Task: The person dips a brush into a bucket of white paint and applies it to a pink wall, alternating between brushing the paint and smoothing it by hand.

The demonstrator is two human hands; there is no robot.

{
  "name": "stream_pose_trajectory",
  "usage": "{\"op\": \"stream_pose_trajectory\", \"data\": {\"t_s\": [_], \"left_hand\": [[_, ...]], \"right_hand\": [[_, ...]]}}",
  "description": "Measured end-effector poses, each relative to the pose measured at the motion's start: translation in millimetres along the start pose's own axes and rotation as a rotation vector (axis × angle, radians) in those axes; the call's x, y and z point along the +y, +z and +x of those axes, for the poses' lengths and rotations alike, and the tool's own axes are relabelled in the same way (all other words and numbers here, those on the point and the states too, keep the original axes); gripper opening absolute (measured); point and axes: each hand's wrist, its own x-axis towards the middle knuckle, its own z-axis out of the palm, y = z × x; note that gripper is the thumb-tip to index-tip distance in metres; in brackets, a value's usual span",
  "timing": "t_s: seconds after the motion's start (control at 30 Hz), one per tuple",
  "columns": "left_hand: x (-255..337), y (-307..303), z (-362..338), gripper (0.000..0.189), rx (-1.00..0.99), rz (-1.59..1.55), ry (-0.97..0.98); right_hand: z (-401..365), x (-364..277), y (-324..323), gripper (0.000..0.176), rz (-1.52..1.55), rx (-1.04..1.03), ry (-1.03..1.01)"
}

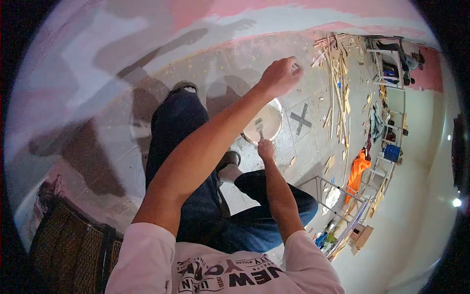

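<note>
My right hand [266, 149] is closed round the handle of a brush [260, 128], whose head is over a round bucket [274, 128] of pale paint on the tiled floor. My left hand [281, 78] is raised beyond the bucket's far side, its fingers curled round a small pale object [295, 67] that I cannot make out. Both forearms are bare, and the bucket stands near my feet.
A grey tape cross [301, 119] marks the floor beside the bucket. Wood strips [338, 93] lie scattered to the right. A metal frame [338, 196], an orange cloth [359, 171] and a woven chair [68, 245] stand or lie around. A person [415, 60] is far off.
</note>
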Motion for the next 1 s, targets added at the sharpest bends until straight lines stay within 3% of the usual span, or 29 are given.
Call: {"op": "stream_pose_trajectory", "data": {"t_s": [0.03,0.13,0.17,0.27,0.3,0.4,0.43,0.53,0.57,0.67,0.8,0.87,1.0], "left_hand": [[1,0,1,0.035,0.001,0.007,-0.002],[6,-1,1,0.035,0.003,-0.016,0.014],[8,-3,0,0.034,0.002,-0.050,0.038],[20,-23,-8,0.035,-0.018,-0.068,0.086],[23,-30,-12,0.035,-0.034,-0.062,0.098],[35,-58,-30,0.032,-0.060,0.046,0.289],[42,-67,-42,0.034,-0.071,-0.058,0.284],[94,-101,-84,0.040,-0.055,-0.311,0.193],[120,-114,-95,0.036,-0.013,-0.229,0.290],[209,-162,-140,0.034,0.001,-0.182,0.497],[354,-230,-219,0.039,0.139,0.134,0.630],[414,-260,-249,0.040,0.251,0.270,0.653],[502,-294,-290,0.042,0.276,0.640,0.672]], "right_hand": [[3,15,16,0.032,-0.148,-0.098,-0.217],[-3,-10,-16,0.033,0.109,-0.017,0.157],[0,-4,-9,0.035,-0.056,0.103,-0.022],[4,-41,-60,0.029,0.966,-0.167,0.797],[2,-29,-45,0.021,1.426,-0.170,0.774],[-2,-18,-21,0.016,2.436,-0.218,0.634],[-8,-21,-17,0.017,2.490,-0.138,0.466],[-19,-70,-64,0.017,2.728,0.195,0.660],[-22,-88,-89,0.018,2.724,0.227,0.819],[-3,-83,-59,0.020,2.703,-0.005,0.276],[-1,-108,-69,0.010,2.414,0.323,0.376],[1,-112,-69,0.011,2.233,0.391,0.408],[-2,-119,-92,0.013,2.154,0.457,0.520]]}}
